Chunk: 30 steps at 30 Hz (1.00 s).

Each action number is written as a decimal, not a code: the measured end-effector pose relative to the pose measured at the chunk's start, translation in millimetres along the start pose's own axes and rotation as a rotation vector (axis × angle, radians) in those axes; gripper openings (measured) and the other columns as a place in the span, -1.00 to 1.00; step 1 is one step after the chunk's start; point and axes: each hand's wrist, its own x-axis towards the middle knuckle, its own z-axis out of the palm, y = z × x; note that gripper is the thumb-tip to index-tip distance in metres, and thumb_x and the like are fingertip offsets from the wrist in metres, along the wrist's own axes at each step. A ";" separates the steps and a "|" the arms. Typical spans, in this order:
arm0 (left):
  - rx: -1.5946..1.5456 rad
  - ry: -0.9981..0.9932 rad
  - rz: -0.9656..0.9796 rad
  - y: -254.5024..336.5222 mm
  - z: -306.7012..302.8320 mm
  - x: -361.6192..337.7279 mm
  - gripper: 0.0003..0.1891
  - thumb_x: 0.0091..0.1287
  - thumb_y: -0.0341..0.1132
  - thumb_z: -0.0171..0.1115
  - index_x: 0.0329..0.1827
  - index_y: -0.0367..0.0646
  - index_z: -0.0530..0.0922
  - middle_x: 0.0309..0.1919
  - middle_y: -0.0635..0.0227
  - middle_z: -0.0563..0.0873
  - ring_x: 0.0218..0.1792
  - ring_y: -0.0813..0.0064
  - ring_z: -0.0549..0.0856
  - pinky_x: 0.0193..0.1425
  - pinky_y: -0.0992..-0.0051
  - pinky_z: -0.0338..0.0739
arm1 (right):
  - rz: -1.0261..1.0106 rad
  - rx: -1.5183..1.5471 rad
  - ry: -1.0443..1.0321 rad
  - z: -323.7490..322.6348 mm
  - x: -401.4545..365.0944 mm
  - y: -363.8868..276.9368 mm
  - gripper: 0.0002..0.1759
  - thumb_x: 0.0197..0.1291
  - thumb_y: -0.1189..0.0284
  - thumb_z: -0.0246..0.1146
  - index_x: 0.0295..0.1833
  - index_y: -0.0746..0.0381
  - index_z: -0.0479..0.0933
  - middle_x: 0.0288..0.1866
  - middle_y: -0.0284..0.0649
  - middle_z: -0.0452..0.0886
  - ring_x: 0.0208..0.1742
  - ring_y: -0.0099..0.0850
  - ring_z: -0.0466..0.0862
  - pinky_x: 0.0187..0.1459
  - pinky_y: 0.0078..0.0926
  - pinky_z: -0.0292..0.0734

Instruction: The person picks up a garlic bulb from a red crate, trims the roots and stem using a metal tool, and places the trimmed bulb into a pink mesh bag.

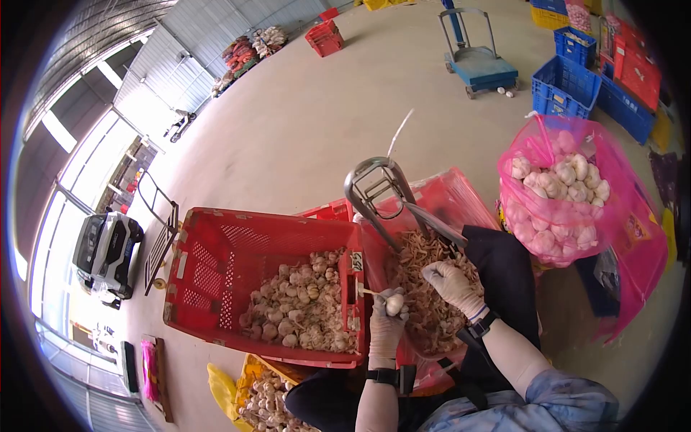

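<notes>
My left hand, in a white glove, grips a white garlic bulb whose thin stem points left toward the red crate's edge. My right hand, gloved too, is a short way off to the right with its fingers curled together; whatever they may hold cannot be made out. Below both hands, a red crate with a plastic lining holds dry stems and peelings. At the left, a larger red crate contains many garlic bulbs. A bent metal-tube frame rises from the crate of peelings.
A pink mesh bag full of cleaned garlic stands at the right. A yellow crate of garlic is by my legs. Farther off are a blue platform cart, blue crates, stacked sacks and a parked vehicle.
</notes>
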 end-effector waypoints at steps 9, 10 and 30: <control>0.768 -0.291 -0.017 -8.6 22.7 23.8 -0.46 0.24 -0.47 0.31 0.30 -0.17 0.39 -0.09 0.56 0.58 -0.05 0.67 0.56 0.13 0.61 0.44 | -0.231 0.020 -0.173 -8.7 27.9 -64.1 -0.86 0.26 0.51 0.24 -0.10 0.27 0.62 -0.25 -0.22 0.66 -0.26 -0.44 0.64 -0.15 -0.50 0.57; 0.699 -0.296 -0.035 5.3 43.1 20.6 -0.38 0.23 -0.49 0.31 0.37 -0.19 0.31 -0.10 0.53 0.57 -0.07 0.67 0.56 0.11 0.60 0.46 | -0.224 0.217 -0.066 -5.2 35.0 -65.8 -0.90 0.30 0.54 0.19 -0.18 0.30 0.62 -0.33 -0.25 0.67 -0.34 -0.48 0.64 -0.23 -0.53 0.58; 0.808 -0.048 0.180 59.7 106.4 75.3 -0.40 0.15 -0.28 0.41 0.20 -0.38 0.40 -0.22 0.35 0.65 -0.21 0.61 0.62 -0.05 0.56 0.55 | 0.206 -0.086 -0.482 -99.6 72.2 -155.2 -0.52 0.45 0.03 0.00 -0.08 0.28 0.46 -0.54 -0.29 0.53 -0.59 -0.51 0.58 -0.55 -0.55 0.52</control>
